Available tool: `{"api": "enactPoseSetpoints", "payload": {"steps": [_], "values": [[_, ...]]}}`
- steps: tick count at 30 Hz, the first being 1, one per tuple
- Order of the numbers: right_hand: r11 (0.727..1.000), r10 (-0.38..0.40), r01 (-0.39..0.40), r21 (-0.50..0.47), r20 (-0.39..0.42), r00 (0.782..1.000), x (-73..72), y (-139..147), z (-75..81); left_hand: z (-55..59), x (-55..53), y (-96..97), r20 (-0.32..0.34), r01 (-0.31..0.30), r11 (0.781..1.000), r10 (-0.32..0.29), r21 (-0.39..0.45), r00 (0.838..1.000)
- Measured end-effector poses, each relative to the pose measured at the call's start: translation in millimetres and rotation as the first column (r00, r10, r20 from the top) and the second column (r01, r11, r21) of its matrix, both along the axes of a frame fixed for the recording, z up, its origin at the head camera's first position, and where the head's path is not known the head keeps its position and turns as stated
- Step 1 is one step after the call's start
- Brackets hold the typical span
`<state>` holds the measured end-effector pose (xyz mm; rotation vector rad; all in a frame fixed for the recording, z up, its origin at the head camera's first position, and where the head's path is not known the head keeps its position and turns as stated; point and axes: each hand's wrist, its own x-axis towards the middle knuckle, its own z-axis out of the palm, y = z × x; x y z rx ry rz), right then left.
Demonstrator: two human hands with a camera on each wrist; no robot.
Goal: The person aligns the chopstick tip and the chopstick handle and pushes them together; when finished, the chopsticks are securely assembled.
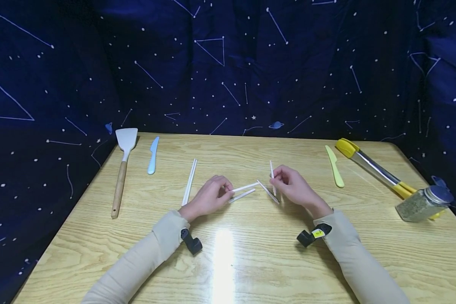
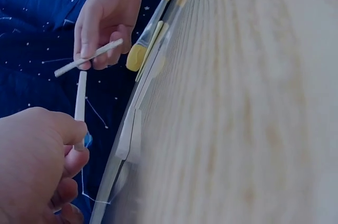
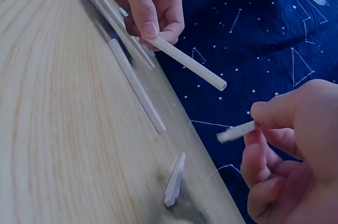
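My left hand (image 1: 212, 195) pinches one end of a short white stick (image 1: 247, 186) between thumb and fingers, and its free end points right. In the right wrist view that free end looks hollow, like a tube. Opposite it, my right hand (image 1: 291, 185) grips another white stick (image 1: 272, 169), held steeply in the head view. A third white stick (image 1: 244, 195) lies on the table just below the left one. A fourth (image 1: 267, 192) lies slanted near the right fingertips. Two long white sticks (image 1: 190, 181) lie side by side beyond the left wrist.
On the left of the wooden table (image 1: 273, 261) lie a spatula (image 1: 120, 177) and a blue knife (image 1: 153, 156). To the right are a light green knife (image 1: 334, 166), yellow-tipped tongs (image 1: 376, 166) and a tilted spice jar (image 1: 422, 204). A dark starry cloth (image 1: 228, 97) hangs behind.
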<state>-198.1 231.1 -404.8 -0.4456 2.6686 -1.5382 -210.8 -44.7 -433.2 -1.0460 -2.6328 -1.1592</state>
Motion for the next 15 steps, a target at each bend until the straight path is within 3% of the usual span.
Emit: {"api": "enactPoseSetpoints", "payload": {"steps": [4, 15], "values": [[0.998, -0.008, 0.009, -0.066, 0.018, 1.000, -0.3, -0.3, 2.0, 0.1, 1.7, -0.2, 0.025, 0.019, 0.999, -0.020, 0.031, 0.999], [0.976, -0.059, 0.078, -0.202, 0.097, 0.993, 1.1, 3.3, 7.6, -1.0, 1.4, 1.8, -0.013, 0.043, 0.997, -0.042, 0.060, 0.999]]}}
